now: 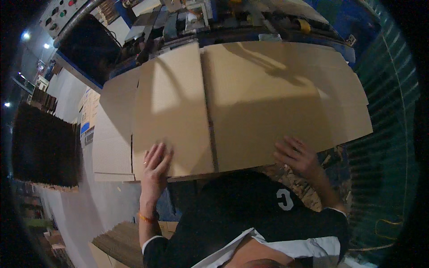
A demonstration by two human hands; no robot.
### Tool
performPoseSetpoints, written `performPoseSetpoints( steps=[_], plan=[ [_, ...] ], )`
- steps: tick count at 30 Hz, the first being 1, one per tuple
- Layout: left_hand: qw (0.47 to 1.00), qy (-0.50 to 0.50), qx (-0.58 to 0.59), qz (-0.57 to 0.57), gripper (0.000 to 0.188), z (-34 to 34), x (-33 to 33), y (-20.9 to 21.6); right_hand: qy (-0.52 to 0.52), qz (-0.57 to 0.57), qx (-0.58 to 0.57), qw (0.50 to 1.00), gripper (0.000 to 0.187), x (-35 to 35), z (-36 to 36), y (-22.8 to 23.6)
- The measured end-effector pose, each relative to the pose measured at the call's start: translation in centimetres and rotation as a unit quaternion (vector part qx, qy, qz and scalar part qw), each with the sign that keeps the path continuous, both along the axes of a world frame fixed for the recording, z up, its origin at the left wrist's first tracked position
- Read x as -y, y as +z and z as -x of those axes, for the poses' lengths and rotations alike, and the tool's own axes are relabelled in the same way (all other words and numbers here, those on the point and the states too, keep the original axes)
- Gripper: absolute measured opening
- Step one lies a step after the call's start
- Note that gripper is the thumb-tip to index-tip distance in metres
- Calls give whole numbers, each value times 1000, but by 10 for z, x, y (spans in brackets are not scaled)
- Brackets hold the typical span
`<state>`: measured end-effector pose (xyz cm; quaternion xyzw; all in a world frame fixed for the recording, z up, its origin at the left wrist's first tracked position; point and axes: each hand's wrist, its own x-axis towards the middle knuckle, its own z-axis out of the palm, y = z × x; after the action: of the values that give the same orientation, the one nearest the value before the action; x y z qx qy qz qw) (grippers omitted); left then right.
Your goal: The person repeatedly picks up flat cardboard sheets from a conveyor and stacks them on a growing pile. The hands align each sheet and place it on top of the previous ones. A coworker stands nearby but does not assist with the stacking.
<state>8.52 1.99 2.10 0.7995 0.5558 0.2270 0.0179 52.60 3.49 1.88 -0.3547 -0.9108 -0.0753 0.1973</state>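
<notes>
A wide flat cardboard sheet (263, 102) with creases and slots lies in front of me, its far edge up against a machine (214, 24). On its left part a folded panel (172, 111) ends in a straight edge beside a long dark gap. My left hand (156, 161) rests on the near edge of that panel, fingers stretched forward. At the near right edge, my right hand (296, 156) lies on the sheet with its fingers extended, slightly blurred. Neither hand is wrapped round anything.
A control panel (60, 18) with buttons stands at the far left. A tall stack of cardboard (44, 145) is on the left floor, another stack (123, 243) near my left elbow. Cardboard scraps (301, 190) litter the floor under my right arm. A green corrugated wall (384, 147) runs along the right.
</notes>
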Motion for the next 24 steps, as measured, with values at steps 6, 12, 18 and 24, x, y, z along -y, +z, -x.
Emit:
performPoseSetpoints(
  steps=[6, 12, 18, 24],
  plan=[
    [996, -22, -90, 0, 63, -17, -34, 17, 17, 79, 55, 995, 41, -33, -11, -1],
    [996, -23, -69, -47, 74, -12, -80, 18, -39, 97, 101, 989, 64, -117, -28, 2],
    [993, 8, 19, -113, 74, -10, -190, 6, -93, 145, 93, 981, 73, -211, -9, 12],
    [978, 139, -85, -127, 79, -24, -275, 9, -220, 24, 51, 974, 66, -266, 14, 5]
  ],
)
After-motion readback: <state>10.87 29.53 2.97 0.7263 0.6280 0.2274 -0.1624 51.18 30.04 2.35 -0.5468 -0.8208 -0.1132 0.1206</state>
